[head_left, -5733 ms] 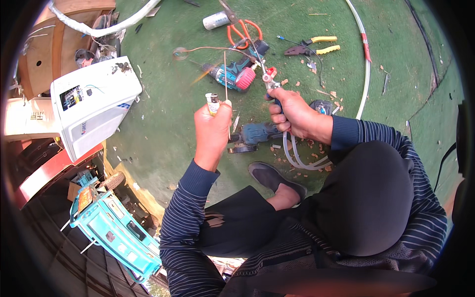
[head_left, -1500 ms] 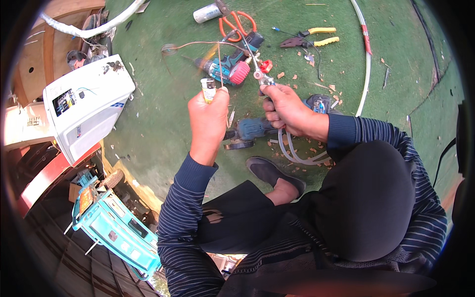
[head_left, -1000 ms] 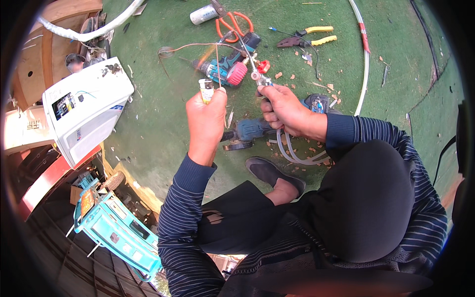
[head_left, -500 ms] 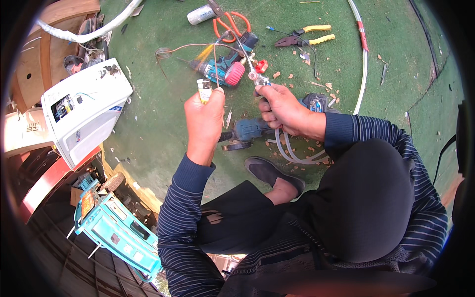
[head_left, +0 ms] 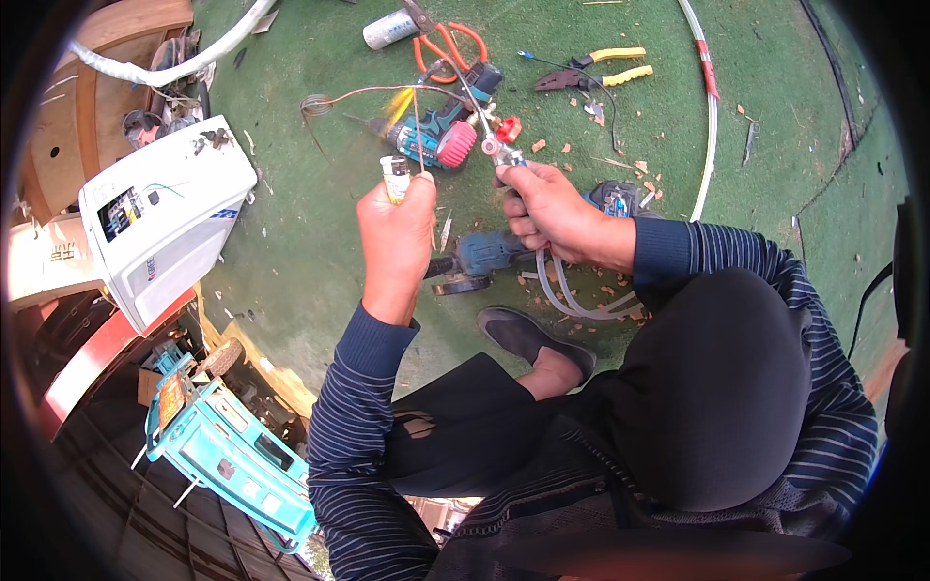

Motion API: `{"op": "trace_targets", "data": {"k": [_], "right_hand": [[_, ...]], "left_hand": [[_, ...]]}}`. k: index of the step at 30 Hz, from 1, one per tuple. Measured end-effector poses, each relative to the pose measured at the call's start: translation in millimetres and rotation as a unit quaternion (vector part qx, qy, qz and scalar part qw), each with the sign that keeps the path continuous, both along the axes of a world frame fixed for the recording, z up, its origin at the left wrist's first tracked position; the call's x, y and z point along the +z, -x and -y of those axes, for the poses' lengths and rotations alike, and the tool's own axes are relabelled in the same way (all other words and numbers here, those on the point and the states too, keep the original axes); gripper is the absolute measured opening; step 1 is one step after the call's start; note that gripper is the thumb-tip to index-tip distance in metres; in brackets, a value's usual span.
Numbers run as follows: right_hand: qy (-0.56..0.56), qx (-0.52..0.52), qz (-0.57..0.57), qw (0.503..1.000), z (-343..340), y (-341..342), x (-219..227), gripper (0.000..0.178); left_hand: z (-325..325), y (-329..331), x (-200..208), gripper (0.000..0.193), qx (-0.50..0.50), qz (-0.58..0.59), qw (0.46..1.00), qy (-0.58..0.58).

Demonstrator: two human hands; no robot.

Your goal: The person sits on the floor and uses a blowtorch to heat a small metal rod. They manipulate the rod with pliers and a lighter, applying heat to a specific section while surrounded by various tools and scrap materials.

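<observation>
My left hand is closed around a lighter with a clear top and a thin copper-coloured rod standing up from the fist. My right hand grips a gas torch with a red knob; its thin neck reaches away, and clear hoses trail beneath the hand. Near the torch tip is a yellow streak that looks like a flame. Beyond the left hand, a thin copper-coloured line ends in a loose coil. A teal drill lies behind the hands.
A blue angle grinder lies below my hands. Yellow-handled pliers, orange-handled scissors and a silver can are further away on the green floor. To the left are a white appliance and a turquoise vehicle.
Both hands have shifted very slightly to the left in the picture, along with most of the scene. Their grips stay the same.
</observation>
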State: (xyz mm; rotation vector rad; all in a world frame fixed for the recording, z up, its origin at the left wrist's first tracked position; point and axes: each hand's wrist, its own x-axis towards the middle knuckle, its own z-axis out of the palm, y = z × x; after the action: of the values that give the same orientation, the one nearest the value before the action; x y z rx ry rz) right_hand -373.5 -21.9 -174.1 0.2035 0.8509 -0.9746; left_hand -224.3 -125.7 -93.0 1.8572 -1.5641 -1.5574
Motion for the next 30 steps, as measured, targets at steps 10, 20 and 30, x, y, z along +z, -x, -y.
{"op": "trace_targets", "data": {"k": [10,20,30], "right_hand": [[0.003,0.001,0.004,1.000,-0.5,0.5,-2.0,0.019],[-0.001,0.000,0.003,1.000,-0.2,-0.5,-3.8,0.019],[-0.001,0.002,0.005,1.000,-0.3,0.2,-3.4,0.015]], "left_hand": [[-0.2,0.3,-0.2,0.020,-0.004,0.007,1.000,0.004],[0.2,1.4,-1.9,0.020,-0.004,0.008,1.000,0.007],[-0.9,2.6,0.1,0.020,0.001,0.004,1.000,0.002]]}}
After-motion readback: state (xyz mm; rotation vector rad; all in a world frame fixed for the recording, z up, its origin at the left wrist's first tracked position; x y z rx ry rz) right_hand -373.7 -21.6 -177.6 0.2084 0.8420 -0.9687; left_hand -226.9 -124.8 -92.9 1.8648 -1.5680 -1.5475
